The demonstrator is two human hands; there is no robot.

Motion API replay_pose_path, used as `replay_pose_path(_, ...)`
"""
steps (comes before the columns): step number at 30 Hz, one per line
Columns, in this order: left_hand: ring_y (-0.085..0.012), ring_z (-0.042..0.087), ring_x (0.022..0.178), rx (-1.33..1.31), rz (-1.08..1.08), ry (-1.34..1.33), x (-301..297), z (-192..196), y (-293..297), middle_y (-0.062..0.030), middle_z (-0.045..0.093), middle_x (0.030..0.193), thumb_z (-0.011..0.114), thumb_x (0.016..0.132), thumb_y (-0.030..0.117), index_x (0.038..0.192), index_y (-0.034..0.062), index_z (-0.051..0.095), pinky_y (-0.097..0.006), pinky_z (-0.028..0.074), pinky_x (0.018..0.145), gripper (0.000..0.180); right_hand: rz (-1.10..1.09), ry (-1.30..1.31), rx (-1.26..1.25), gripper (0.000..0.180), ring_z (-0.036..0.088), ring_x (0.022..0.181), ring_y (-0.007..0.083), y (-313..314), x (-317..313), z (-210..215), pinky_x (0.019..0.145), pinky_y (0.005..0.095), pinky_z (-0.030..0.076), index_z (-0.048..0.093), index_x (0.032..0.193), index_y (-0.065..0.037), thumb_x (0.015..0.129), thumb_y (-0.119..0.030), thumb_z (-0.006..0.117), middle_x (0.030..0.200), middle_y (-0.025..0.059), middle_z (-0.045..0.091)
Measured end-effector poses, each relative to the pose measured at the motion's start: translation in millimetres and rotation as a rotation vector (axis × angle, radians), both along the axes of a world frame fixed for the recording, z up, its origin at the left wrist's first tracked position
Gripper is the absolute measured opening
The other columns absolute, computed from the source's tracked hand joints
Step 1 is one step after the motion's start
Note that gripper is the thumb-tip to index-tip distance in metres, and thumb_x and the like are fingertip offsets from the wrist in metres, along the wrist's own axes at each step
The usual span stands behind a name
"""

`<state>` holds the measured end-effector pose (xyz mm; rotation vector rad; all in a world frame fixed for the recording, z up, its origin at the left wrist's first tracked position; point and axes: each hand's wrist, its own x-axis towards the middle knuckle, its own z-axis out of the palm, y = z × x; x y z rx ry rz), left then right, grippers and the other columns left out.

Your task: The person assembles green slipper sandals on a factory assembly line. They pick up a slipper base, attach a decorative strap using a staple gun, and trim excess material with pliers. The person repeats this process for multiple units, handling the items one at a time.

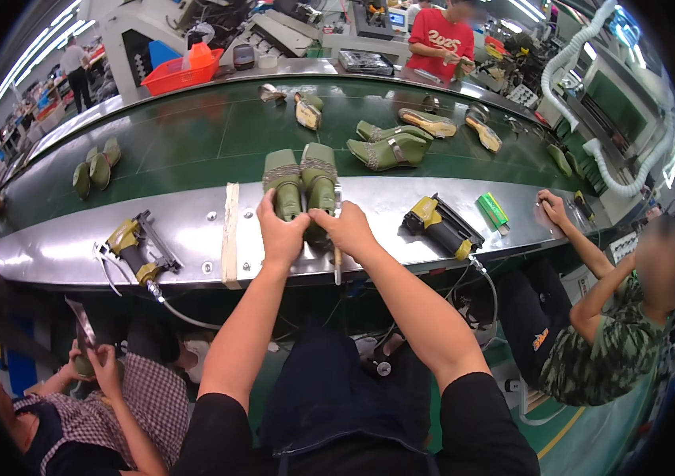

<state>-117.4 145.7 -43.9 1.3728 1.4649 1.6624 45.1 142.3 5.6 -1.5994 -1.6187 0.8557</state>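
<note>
Two green shoe lasts with braided straps across them stand side by side at the bench edge in front of me. My left hand (280,238) is closed around the heel end of the left shoe last (282,176). My right hand (351,232) grips the heel end of the right shoe last (319,168). Below the right hand, a thin tool (337,266) with a light, wood-coloured part points down over the bench edge; whether I hold it or it lies there, I cannot tell. Palms and fingers cover the lower parts of both lasts.
Yellow-and-black nail guns (442,227) (133,247) with air hoses lie on the metal bench (60,238). A pale strip (231,230) crosses it; a green box (493,213) sits right. More lasts (389,151) (99,168) rest on the green conveyor (195,135). Co-workers sit on both sides.
</note>
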Motion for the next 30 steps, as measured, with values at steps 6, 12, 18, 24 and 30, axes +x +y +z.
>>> replay_pose_path(6,-0.0419,0.046,0.14,0.068,0.111,-0.005,-11,21,8,-0.0295,0.046,0.149,0.081,0.088,0.026,0.145,-0.0047,0.049,-0.048,0.037,0.119,0.073,0.189,-0.168,0.02,0.06,0.072,0.102,0.0433,17,0,10,0.09,0.0479,0.055,0.067,0.11,0.01,0.092,-0.046,0.077,0.104,0.0286,0.074)
replay_pose_path(12,-0.0498,0.028,0.15,0.206,0.059,0.404,24,-10,-63,-0.0326,0.021,0.16,0.087,0.084,0.021,0.146,0.0088,0.046,-0.053,0.029,0.122,0.075,0.124,-0.655,0.086,0.035,0.064,0.115,0.0432,12,44,-18,0.091,0.0509,0.055,0.066,0.109,0.005,0.094,-0.026,0.07,0.12,0.0256,0.069)
replay_pose_path(18,-0.0533,0.033,0.145,0.184,0.243,0.498,38,10,-24,-0.0348,0.026,0.158,0.089,0.076,0.018,0.145,0.0143,0.05,-0.057,0.03,0.121,0.079,0.02,-0.713,0.54,0.028,0.057,0.12,0.0367,16,72,-68,0.1,0.0484,0.049,0.066,0.112,0.005,0.092,-0.011,0.057,0.129,0.0209,0.064)
replay_pose_path(24,-0.0474,0.042,0.142,0.214,0.387,0.6,40,7,22,-0.0273,0.039,0.155,0.089,0.077,0.022,0.135,0.0117,0.063,-0.054,0.036,0.118,0.064,0.005,-0.64,0.614,0.029,0.059,0.117,0.0367,14,70,-68,0.101,0.0478,0.047,0.065,0.113,0.005,0.09,-0.011,0.057,0.126,0.0219,0.064)
replay_pose_path(30,-0.0389,0.044,0.145,0.035,0.451,0.727,54,9,76,-0.0184,0.045,0.157,0.085,0.081,0.031,0.136,0.0158,0.065,-0.061,0.034,0.118,0.061,-0.025,-0.626,0.606,0.029,0.06,0.115,0.0354,11,79,-66,0.1,0.0472,0.046,0.066,0.112,0.007,0.091,-0.012,0.058,0.124,0.0221,0.065)
